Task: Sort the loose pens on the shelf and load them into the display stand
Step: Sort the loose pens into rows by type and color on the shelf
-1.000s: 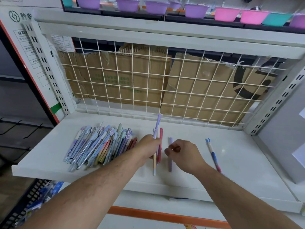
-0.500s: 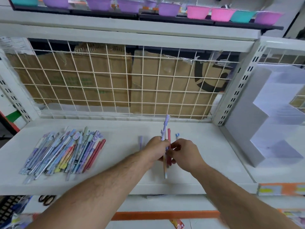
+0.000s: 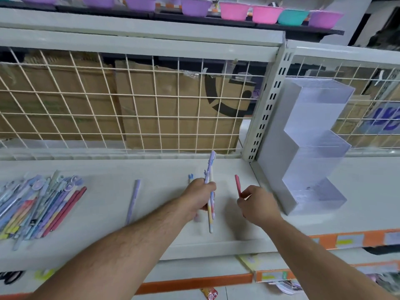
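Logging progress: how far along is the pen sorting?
Done: nothing loaded; the display stand shows no pens. In hand: left grip holds pastel pens, right grip pinches a red pen. Left: the pen pile, a lone purple pen on the shelf, all loading.

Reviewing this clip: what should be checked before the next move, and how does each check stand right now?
1. Right hand pinches the red pen securely: ok.
2. Left hand has a firm grip on the pastel pens: ok.
3. Display stand stands upright to the right of both hands: ok.
4. Stand compartments are free to take pens: cannot tell, the clear walls look hazy.
5. Nothing lies between the right hand and the stand: ok.
6. All loose pens are sorted: not ok, the pen pile and a lilac pen lie on the shelf.
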Available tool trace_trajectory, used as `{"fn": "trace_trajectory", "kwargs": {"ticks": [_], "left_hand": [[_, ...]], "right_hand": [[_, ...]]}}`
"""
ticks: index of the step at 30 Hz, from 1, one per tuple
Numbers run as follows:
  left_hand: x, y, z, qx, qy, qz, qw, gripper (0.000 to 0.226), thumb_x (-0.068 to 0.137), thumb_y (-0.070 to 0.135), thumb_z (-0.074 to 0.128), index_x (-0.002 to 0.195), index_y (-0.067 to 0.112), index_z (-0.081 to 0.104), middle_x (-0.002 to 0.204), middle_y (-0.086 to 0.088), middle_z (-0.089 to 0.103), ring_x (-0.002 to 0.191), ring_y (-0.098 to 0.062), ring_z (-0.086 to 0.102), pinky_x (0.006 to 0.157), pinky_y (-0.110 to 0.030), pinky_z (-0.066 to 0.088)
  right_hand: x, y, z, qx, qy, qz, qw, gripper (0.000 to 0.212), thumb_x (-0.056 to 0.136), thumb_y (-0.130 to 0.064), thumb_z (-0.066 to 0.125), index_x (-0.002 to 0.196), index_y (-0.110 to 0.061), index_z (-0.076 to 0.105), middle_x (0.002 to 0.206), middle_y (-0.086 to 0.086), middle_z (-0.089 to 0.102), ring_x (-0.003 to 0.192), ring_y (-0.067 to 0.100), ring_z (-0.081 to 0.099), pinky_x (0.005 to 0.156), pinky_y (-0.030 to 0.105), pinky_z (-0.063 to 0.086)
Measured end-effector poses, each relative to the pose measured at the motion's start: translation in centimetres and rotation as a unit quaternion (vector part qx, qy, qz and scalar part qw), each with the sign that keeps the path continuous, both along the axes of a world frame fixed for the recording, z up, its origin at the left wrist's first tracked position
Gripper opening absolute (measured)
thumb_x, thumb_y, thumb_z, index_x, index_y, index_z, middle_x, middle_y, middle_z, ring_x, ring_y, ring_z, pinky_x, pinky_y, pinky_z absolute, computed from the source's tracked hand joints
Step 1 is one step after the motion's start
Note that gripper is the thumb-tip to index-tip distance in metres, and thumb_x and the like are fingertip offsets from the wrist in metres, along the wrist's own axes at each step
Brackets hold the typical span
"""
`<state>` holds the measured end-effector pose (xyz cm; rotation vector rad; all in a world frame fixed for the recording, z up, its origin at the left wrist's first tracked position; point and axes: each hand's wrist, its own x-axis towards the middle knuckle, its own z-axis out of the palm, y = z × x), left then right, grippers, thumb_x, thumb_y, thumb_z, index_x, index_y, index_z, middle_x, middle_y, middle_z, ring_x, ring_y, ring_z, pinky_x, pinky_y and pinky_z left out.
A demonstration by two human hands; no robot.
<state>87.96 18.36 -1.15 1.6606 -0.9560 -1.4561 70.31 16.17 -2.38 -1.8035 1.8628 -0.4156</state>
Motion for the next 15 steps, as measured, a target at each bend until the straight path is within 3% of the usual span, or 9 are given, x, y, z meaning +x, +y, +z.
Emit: {"fn": "trace_trajectory", "kwargs": {"ticks": [3, 4, 8, 13, 15], "left_hand": [[-1.2, -0.3, 0.3, 0.02, -0.014, 0.001, 1.0, 0.02, 0.092, 0.019, 0.049, 0.077, 0.007, 0.049, 0.059, -0.01, 0.055, 0.046, -0.031, 0.059, 0.049, -0.027, 0.048], [-1.5, -0.5, 0.3, 0.023, -0.017, 0.003, 1.0, 0.02, 0.093, 0.019, 0.048, 0.078, 0.007, 0.049, 0.059, -0.01, 0.054, 0.045, -0.031, 0.059, 0.048, -0.025, 0.046], [-2.4, -1.2, 0.3, 0.012, -0.006, 0.017, 1.0, 0.02, 0.095, 0.015, 0.048, 0.078, 0.004, 0.048, 0.064, -0.013, 0.051, 0.044, -0.03, 0.055, 0.04, -0.028, 0.047], [-2.6, -1.8, 0.0, 0.013, 0.003, 0.022, 1.0, 0.017, 0.094, 0.017, 0.05, 0.082, 0.003, 0.051, 0.069, -0.014, 0.05, 0.044, -0.03, 0.054, 0.047, -0.034, 0.052], [-2.5, -2.0, -0.1, 0.016, 0.004, 0.021, 1.0, 0.018, 0.094, 0.018, 0.051, 0.084, 0.004, 0.051, 0.07, -0.014, 0.051, 0.045, -0.031, 0.055, 0.051, -0.036, 0.054]], "right_hand": [[-1.8, -1.2, -0.2, -0.005, 0.056, -0.005, 0.998, 0.015, 0.087, -0.019, 0.06, 0.098, -0.021, 0.071, 0.085, 0.0, 0.069, 0.075, 0.023, 0.067, 0.064, 0.029, 0.054], [-2.2, -1.6, -0.3, -0.002, 0.071, -0.005, 0.997, 0.016, 0.088, -0.02, 0.059, 0.099, -0.021, 0.071, 0.085, 0.0, 0.069, 0.077, 0.024, 0.067, 0.064, 0.029, 0.053], [-3.1, -3.0, -0.8, -0.006, 0.119, -0.003, 0.993, 0.02, 0.091, -0.019, 0.053, 0.101, -0.021, 0.07, 0.087, 0.002, 0.069, 0.079, 0.026, 0.067, 0.067, 0.03, 0.055], [-3.3, -3.8, -1.2, -0.023, 0.151, -0.008, 0.988, 0.03, 0.1, -0.033, 0.044, 0.092, -0.02, 0.069, 0.076, 0.001, 0.065, 0.071, 0.026, 0.065, 0.067, 0.031, 0.057], [-3.3, -3.9, -1.3, -0.024, 0.155, -0.005, 0.988, 0.027, 0.099, -0.03, 0.044, 0.092, -0.021, 0.069, 0.074, 0.0, 0.064, 0.07, 0.025, 0.064, 0.064, 0.03, 0.054]]}}
